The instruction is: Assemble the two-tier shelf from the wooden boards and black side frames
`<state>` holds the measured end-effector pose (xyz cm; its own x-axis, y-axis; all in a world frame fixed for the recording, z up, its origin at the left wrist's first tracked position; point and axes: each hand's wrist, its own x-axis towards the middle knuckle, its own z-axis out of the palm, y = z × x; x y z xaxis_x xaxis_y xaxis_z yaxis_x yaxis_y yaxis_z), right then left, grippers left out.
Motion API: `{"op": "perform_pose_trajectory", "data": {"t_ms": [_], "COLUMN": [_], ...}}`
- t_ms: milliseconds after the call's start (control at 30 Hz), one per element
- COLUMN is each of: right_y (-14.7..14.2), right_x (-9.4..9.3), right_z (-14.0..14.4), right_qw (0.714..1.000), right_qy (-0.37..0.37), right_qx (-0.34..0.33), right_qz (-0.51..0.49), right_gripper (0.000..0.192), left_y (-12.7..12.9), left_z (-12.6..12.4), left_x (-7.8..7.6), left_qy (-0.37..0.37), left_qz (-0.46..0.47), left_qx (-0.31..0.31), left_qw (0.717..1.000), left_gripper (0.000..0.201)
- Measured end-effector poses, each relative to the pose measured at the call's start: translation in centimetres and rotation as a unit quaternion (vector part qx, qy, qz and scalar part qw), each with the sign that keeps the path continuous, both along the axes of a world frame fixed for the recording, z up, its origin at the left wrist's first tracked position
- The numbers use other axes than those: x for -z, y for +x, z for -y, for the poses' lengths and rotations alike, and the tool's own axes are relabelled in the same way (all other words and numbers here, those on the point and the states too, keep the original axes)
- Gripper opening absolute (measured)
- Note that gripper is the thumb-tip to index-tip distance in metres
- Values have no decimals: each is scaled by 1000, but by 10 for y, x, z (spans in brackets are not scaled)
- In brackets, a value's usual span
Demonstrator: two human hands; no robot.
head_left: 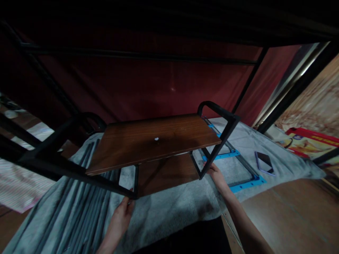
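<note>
A two-tier shelf, with brown wood-grain boards (pixel 155 139) and a black metal frame (pixel 217 141), is between my hands. The lower board (pixel 169 174) shows beneath the upper one. My left hand (pixel 124 211) is closed on the frame's lower front corner at the left, its thumb side toward the metal. At the lower right corner my right hand (pixel 215 173) grips the frame from outside, with some fingers hidden behind the bar. A small white spot lies on the upper board.
Grey-blue tubes (pixel 88 208) lie side by side on a grey cloth (pixel 169 215) at the left. Blue-edged frame parts (pixel 247 183) and a phone (pixel 265 163) lie at the right. A red-and-yellow box (pixel 315 141) stands farther right. A black metal bar (pixel 143 53) crosses behind the shelf.
</note>
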<state>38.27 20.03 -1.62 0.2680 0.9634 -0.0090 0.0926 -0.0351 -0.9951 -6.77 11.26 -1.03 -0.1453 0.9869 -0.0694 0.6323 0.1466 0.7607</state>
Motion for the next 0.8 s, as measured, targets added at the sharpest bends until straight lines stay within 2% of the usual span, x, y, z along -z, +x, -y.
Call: {"op": "perform_pose_trajectory", "data": {"t_ms": [133, 267, 367, 600, 700, 800], "right_y": [3, -8, -20, -33, -34, -35], "right_x": [0, 1, 7, 36, 39, 36], "right_z": [30, 42, 38, 20, 18, 19], "right_qw": [998, 996, 997, 994, 991, 990], "right_qy": [14, 8, -6, -28, -35, -40], "right_qx": [-38, -58, -40, 9, 23, 17], "right_qz": [57, 63, 67, 107, 127, 131], "right_gripper": [33, 45, 46, 56, 60, 62], "left_y": [4, 6, 7, 3, 1, 0], "left_z": [4, 5, 6, 5, 3, 2], "left_x": [-8, -13, -13, -11, -8, -4], "left_qy": [-8, -2, 14, 29, 28, -6], "left_qz": [23, 58, 73, 88, 167, 246], "left_qx": [-10, -23, -17, -16, -44, -100], "left_qw": [1000, 998, 997, 996, 985, 964], "left_gripper": [47, 44, 38, 23, 23, 28]}}
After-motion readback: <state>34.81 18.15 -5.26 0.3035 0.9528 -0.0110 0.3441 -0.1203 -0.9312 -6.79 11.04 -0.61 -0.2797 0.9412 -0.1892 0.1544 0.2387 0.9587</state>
